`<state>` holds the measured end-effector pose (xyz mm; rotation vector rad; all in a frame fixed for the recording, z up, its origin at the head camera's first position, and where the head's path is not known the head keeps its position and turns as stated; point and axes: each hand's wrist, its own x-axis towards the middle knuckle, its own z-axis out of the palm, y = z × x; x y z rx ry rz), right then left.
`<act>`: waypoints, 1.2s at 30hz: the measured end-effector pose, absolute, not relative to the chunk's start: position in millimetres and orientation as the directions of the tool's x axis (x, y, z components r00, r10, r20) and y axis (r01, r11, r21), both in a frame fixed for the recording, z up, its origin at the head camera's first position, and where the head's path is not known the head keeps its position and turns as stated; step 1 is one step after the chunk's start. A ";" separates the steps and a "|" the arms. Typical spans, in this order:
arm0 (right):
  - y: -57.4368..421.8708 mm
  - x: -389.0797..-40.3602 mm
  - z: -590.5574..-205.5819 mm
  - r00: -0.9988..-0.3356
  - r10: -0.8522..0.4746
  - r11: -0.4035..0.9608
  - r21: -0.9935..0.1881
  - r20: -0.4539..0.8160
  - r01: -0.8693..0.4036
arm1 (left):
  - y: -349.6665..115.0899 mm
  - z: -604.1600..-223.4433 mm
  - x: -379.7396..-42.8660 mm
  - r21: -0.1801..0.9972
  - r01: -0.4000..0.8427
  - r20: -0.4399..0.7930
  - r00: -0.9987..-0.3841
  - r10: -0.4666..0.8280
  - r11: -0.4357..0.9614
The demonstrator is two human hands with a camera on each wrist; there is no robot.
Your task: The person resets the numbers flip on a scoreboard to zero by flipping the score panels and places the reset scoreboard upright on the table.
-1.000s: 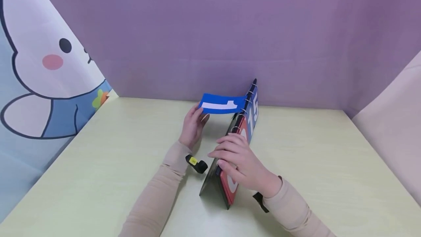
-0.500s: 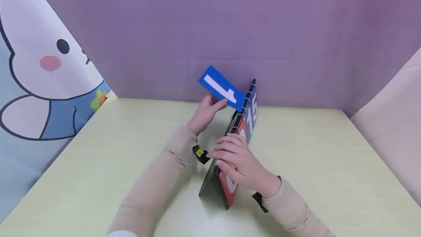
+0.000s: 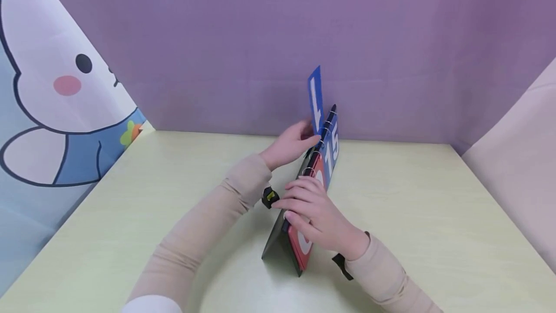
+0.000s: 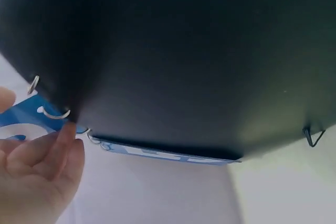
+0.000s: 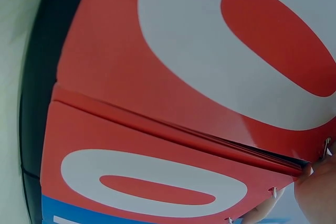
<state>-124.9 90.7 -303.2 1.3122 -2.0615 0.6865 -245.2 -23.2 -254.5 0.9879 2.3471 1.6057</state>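
A tabletop flip scoreboard stands like a tent, with red and blue number cards on rings along its top. One blue card with a white 1 points upward from the far part of the spine. My left hand touches this card low near the rings, thumb apart from the fingers; some fingertips are hidden behind it. In the left wrist view, those fingers lie by a ring under the black backing. My right hand holds the near part of the top edge, its fingers curved over it, above red 0 cards.
The scoreboard stands on a pale yellow-green table. A purple cloth backdrop rises behind the far end. At the left hangs a printed cartoon cloth. Black wrist cameras are strapped to both wrists.
The blue 1 card has swung up from lying out to the left to nearly upright. My left hand has left its outer edge and moved right, toward the rings. My right hand stays put.
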 end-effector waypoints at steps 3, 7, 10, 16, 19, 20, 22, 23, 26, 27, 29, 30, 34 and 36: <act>90.8 -125.6 -303.2 -0.331 -0.610 0.380 -0.102 0.720 -0.920 | -20.5 -254.1 -245.7 0.824 0.488 0.239 -0.759 0.605 0.288; 91.2 -126.1 -303.0 -0.333 -0.608 0.388 -0.097 0.721 -0.917 | -18.3 -252.9 -246.7 0.731 0.564 0.235 -0.736 0.634 0.384; 91.3 -126.0 -302.8 -0.339 -0.610 0.393 -0.098 0.716 -0.914 | -15.4 -250.4 -246.4 0.599 0.656 0.236 -0.693 0.681 0.459; 91.8 -124.7 -301.9 -0.354 -0.614 0.395 -0.113 0.705 -0.912 | -7.9 -243.9 -245.7 0.338 0.766 0.216 -0.629 0.747 0.547; 91.8 -124.2 -301.7 -0.356 -0.614 0.398 -0.113 0.704 -0.910 | -5.7 -241.2 -246.7 0.262 0.786 0.200 -0.612 0.765 0.561; 91.8 -124.1 -301.8 -0.357 -0.614 0.399 -0.113 0.704 -0.910 | -5.7 -239.9 -246.8 0.238 0.791 0.190 -0.607 0.772 0.563; 91.6 -123.6 -302.0 -0.359 -0.615 0.402 -0.112 0.703 -0.909 | -6.1 -237.4 -247.1 0.196 0.800 0.162 -0.597 0.785 0.568; 91.4 -123.4 -302.2 -0.359 -0.615 0.403 -0.112 0.702 -0.908 | -6.5 -236.2 -247.2 0.175 0.803 0.146 -0.593 0.792 0.570; 91.2 -122.7 -302.6 -0.361 -0.614 0.401 -0.116 0.702 -0.909 | -7.9 -233.8 -247.6 0.128 0.809 0.100 -0.586 0.804 0.574; 91.2 -122.6 -302.8 -0.360 -0.614 0.401 -0.115 0.703 -0.909 | -8.2 -233.7 -247.9 0.119 0.810 0.089 -0.584 0.807 0.574; 91.3 -122.4 -303.3 -0.359 -0.612 0.402 -0.113 0.705 -0.909 | -8.3 -234.1 -248.5 0.092 0.816 0.076 -0.577 0.813 0.571; 91.4 -122.4 -303.6 -0.358 -0.611 0.402 -0.112 0.706 -0.909 | -8.2 -234.5 -248.7 0.083 0.818 0.070 -0.574 0.816 0.569; 91.9 -122.0 -304.3 -0.357 -0.611 0.402 -0.112 0.707 -0.909 | -7.4 -236.4 -248.7 0.060 0.825 0.054 -0.565 0.823 0.562; 92.1 -121.6 -304.3 -0.359 -0.611 0.400 -0.116 0.705 -0.909 | -7.1 -236.7 -248.7 0.069 0.826 0.051 -0.563 0.825 0.559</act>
